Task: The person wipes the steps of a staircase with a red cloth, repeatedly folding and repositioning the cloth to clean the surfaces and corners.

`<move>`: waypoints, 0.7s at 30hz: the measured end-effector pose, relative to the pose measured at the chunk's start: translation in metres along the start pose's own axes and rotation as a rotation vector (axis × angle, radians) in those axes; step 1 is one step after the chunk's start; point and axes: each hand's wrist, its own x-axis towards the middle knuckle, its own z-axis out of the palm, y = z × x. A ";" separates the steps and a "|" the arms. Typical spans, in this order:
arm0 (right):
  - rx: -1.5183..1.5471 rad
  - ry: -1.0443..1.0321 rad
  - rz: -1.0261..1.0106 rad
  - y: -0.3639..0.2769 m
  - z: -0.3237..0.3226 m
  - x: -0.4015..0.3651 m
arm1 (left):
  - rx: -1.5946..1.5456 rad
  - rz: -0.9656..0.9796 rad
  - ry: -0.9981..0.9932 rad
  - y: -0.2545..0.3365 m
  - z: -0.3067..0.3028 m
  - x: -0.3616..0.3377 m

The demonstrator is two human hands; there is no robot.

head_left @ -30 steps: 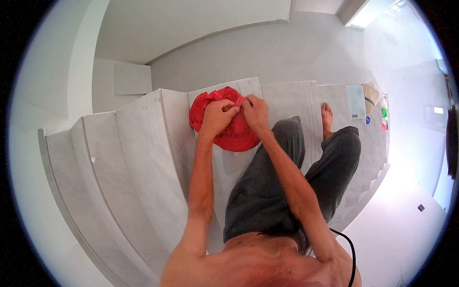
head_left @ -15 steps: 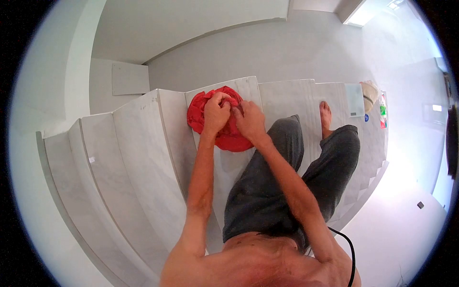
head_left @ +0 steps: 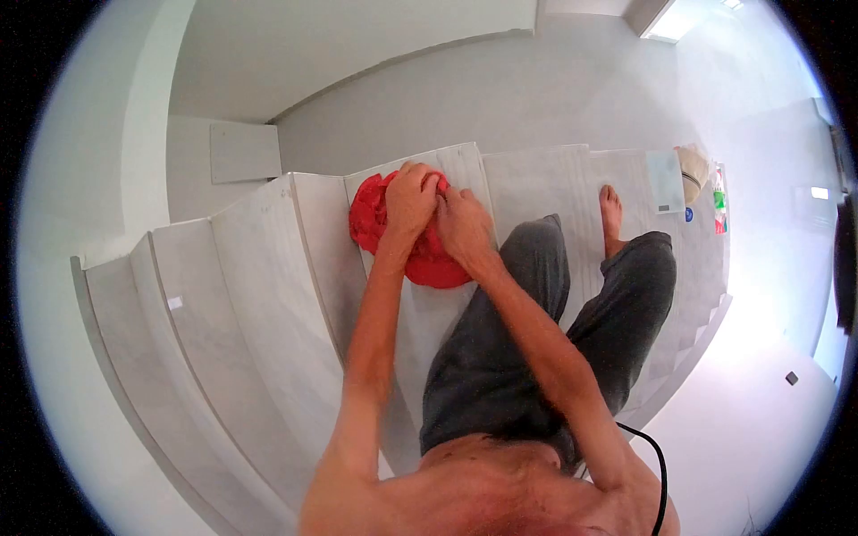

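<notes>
Head view: two hands (head_left: 410, 205), both in narrow grips on one crumpled red bundle (head_left: 433, 263), one pale step (head_left: 414, 326) beneath.

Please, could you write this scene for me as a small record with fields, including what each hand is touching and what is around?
Left hand: left hand on the crumpled red fabric bundle, fingers bent; exact grip hidden
Right hand: right hand on the same bundle, close beside the left
Support: pale grey stone step under the bundle
Clothing: loose dark grey trousers
Foot: one bare foot visible, towards picture right
Lower right: thin black cable
</notes>
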 end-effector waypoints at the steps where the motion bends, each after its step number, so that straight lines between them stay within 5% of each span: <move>1: 0.011 -0.001 0.017 -0.001 0.001 -0.001 | 0.039 -0.015 -0.014 -0.003 0.008 0.001; 6: 0.100 -0.002 0.035 0.016 0.009 -0.013 | 0.092 -0.189 -0.102 -0.015 0.031 -0.012; 21: 0.150 0.041 0.110 0.008 -0.001 -0.003 | 0.060 -0.209 0.132 -0.011 0.048 0.008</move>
